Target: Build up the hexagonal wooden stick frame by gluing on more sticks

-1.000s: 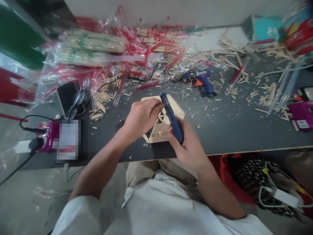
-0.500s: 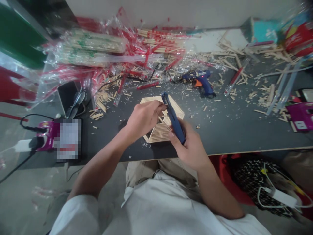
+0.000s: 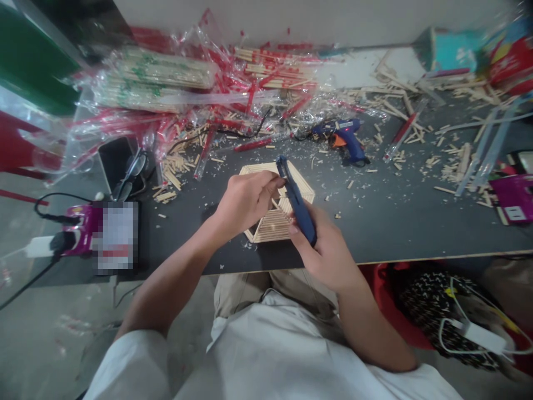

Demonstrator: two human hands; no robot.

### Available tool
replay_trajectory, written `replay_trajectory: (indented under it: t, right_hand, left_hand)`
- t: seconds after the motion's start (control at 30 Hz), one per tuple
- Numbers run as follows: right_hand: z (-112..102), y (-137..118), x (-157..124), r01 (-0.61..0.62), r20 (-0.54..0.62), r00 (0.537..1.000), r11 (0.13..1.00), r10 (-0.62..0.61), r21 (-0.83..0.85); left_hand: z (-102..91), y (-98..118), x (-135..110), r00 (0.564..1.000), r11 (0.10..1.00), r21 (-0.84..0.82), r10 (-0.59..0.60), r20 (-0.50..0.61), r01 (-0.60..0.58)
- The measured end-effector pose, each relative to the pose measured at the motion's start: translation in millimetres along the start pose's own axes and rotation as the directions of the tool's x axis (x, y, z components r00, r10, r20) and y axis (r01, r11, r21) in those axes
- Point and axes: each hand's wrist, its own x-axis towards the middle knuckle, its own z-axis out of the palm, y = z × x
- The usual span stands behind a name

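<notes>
The stick frame (image 3: 275, 226) sits on the dark table (image 3: 400, 222) in front of you, partly hidden by your hands. Your right hand (image 3: 327, 247) is wrapped around the blue tool (image 3: 300, 208), which slants above the frame's right half, its far end pointing away from you. Your left hand (image 3: 250, 200) is over the frame's left half, fingertips pinched close by the tool's far end; I cannot tell whether they hold anything. Beyond the frame, to its right, lies the glue gun (image 3: 348, 140); well to its left are glasses (image 3: 136, 165) beside a phone (image 3: 111, 161).
</notes>
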Motion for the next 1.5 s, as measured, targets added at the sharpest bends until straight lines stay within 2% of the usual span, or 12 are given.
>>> replay_trajectory:
  t: [0.3,0.67,1.07,1.2,1.5]
  right_hand:
    - [0,3,1,0.022,-0.006,1.0,1.0,-0.022,-0.013]
    - [-1,0,2,0.0,0.015,1.0,1.0,0.0,-0.012]
    - [1,3,2,-0.007,-0.029,1.0,1.0,0.007,-0.015]
    - [4,5,2,-0.008,-0.071,0.997,0.997,0.003,-0.071]
    - [4,5,6,0.067,-0.081,0.993,0.984,-0.081,-0.166]
  left_hand:
    - [0.1,1,3,1.0,0.998,-0.067,-0.008,-0.006,0.008]
    - [-3.6,2,2,0.988,0.987,-0.085,-0.133,0.075,0.139]
    - [-0.6,7,4,0.977,0.963,-0.164,-0.205,0.061,0.212]
    - [2.1,7,3,0.977,0.96,-0.182,-0.209,0.04,0.213]
    - [2.7,12,5,0.965,0.948,-0.181,-0.258,0.039,0.26]
